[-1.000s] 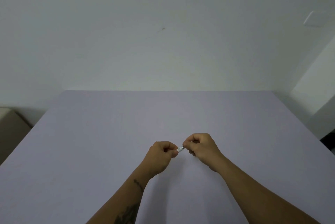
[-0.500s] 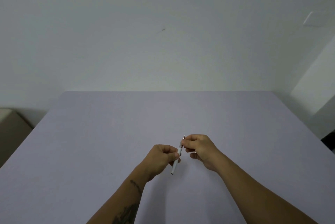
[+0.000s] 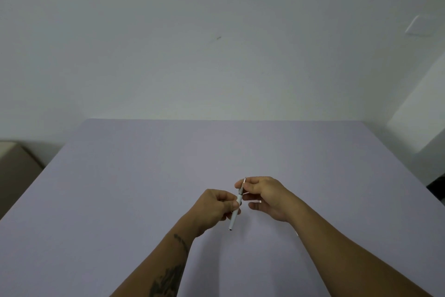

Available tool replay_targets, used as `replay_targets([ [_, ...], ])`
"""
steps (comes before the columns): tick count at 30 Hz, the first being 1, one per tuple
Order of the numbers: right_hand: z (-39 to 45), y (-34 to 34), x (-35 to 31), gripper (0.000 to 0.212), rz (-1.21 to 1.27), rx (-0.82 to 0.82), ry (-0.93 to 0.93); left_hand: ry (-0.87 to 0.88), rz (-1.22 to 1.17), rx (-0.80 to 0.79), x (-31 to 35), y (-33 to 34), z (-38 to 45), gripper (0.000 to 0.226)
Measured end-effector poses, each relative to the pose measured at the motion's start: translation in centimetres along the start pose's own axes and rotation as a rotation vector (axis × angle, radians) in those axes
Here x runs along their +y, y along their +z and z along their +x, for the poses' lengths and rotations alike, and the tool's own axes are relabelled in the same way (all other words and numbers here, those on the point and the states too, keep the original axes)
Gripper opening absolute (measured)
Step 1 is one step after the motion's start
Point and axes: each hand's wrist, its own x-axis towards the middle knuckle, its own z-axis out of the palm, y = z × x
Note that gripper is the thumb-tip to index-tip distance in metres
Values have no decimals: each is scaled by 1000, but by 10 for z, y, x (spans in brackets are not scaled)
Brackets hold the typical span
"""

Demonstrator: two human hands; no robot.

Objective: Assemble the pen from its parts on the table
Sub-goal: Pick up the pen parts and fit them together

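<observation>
The pen (image 3: 236,207) looks almost whole. It is held in the air just above the desk (image 3: 134,176), tilted, with its metal tip pointing up and away from the person and its white barrel slanting down toward them. The blunt lower end hangs free near the desk top, and I cannot tell whether it touches.

The left hand (image 3: 215,209) grips the barrel about its middle, fingers curled round it and thumb pressed on the side. The right hand (image 3: 262,196) pinches the darker section just below the tip between thumb and forefinger, while its other fingers are loosely curled and hold nothing.

As a judgement: the barrel, the front section and the tip appear joined in one line, so the main fitting seems done. What is likely left is a last tightening or pressing home of the front piece, which is where the right hand sits. Whether the joint is fully closed is too small to make out.

No loose parts show on the lilac desk around the hands, though anything beneath the hands or forearms would be hidden. A cap, if there is one, is not in view.
</observation>
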Motion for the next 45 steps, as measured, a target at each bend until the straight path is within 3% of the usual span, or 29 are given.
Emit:
replay_targets([
  [7,8,2,4,13,5,11,46,-33,-17,17,-3,-2,4,14],
  [18,4,3,-3,24,-29,18,40,-33,18,38,-3,-2,8,14],
  [24,7,1,2,11,-56,33,51,-24,39,52,-1,-2,10,16],
  [31,3,3,0,22,-35,33,41,-25,36,42,-4,-2,10,14],
  [41,5,2,3,12,-25,44,39,-13,27,42,-5,-1,7,11],
  [45,0,3,0,22,-45,38,30,-16,13,34,-7,1,7,11],
])
